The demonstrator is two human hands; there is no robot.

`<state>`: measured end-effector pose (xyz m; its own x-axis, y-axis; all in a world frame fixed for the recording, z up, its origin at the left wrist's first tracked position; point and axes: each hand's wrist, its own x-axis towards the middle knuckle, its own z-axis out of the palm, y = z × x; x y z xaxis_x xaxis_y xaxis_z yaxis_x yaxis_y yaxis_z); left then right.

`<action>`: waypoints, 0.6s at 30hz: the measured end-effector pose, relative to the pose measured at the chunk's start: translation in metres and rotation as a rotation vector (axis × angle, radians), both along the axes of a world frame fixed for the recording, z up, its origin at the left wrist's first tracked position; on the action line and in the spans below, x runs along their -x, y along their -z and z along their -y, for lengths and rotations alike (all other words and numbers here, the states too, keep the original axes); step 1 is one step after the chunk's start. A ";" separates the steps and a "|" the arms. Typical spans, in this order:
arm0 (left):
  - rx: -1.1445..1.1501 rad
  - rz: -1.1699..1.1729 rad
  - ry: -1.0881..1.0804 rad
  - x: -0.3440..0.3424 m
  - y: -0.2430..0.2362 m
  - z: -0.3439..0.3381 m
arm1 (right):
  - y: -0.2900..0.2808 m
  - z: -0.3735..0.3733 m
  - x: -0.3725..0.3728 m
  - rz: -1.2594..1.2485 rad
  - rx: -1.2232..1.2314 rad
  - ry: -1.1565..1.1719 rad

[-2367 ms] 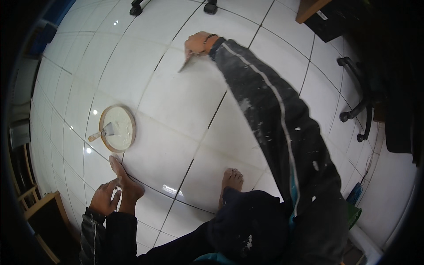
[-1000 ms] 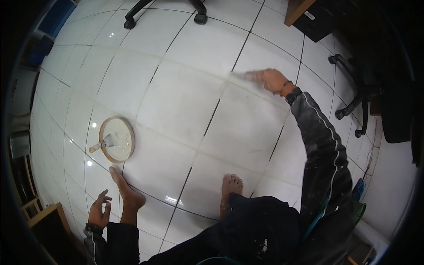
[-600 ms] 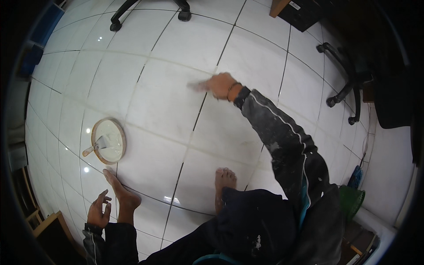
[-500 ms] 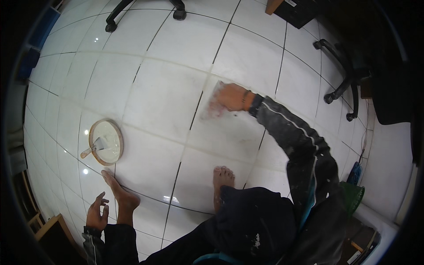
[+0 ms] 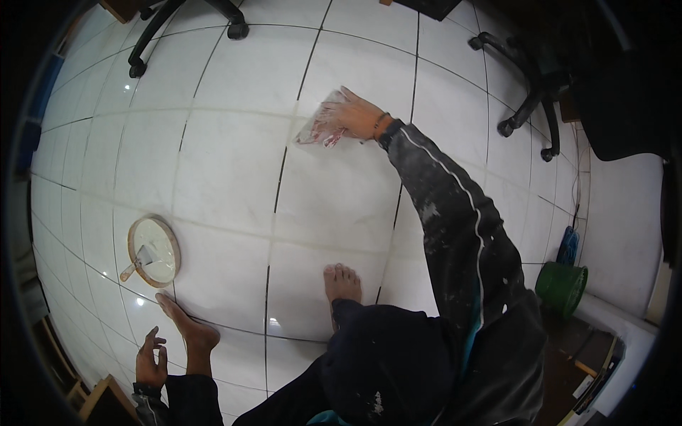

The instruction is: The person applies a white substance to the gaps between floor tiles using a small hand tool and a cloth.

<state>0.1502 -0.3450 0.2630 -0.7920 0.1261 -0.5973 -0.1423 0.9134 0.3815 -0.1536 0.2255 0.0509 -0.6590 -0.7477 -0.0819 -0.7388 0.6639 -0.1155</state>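
Observation:
My right hand (image 5: 357, 116) holds a crumpled clear plastic bag (image 5: 311, 133) with red marks against the white tiled floor (image 5: 227, 156). It lies beside a pale grout line, with the fingers bent over the plastic. At the lower left my left hand (image 5: 150, 363) hangs near my bare foot, open and with nothing in it. Ahead of that hand stands a round, shallow tub (image 5: 177, 257) of white paste. A putty knife (image 5: 128, 271) rests in the tub, its blade in the paste and its handle over the rim.
Wheeled chair bases stand at the far left (image 5: 160, 32) and right (image 5: 529, 85). A green bucket (image 5: 563, 287) and a blue coil (image 5: 568, 245) sit by the right wall. My bare right foot (image 5: 342, 282) is on the tiles; some grout lines are pale, others dark.
My right hand has slid the plastic farther across the tiles, and its fingers look more extended. The view has shifted. My left hand stays by my foot.

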 end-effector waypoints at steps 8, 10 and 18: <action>0.039 -0.081 -0.119 -0.022 0.004 0.015 | 0.010 -0.060 -0.073 0.130 0.032 -0.149; 0.038 -0.078 -0.141 -0.025 0.008 0.016 | -0.009 -0.068 -0.057 0.239 -0.042 -0.072; 0.014 0.027 -0.063 -0.010 0.009 0.004 | -0.017 -0.007 0.007 0.257 -0.060 0.553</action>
<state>0.1597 -0.3489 0.2538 -0.7817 0.0677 -0.6200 -0.2102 0.9074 0.3640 -0.1611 0.2327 0.0683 -0.9016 -0.2897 -0.3213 -0.2363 0.9519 -0.1951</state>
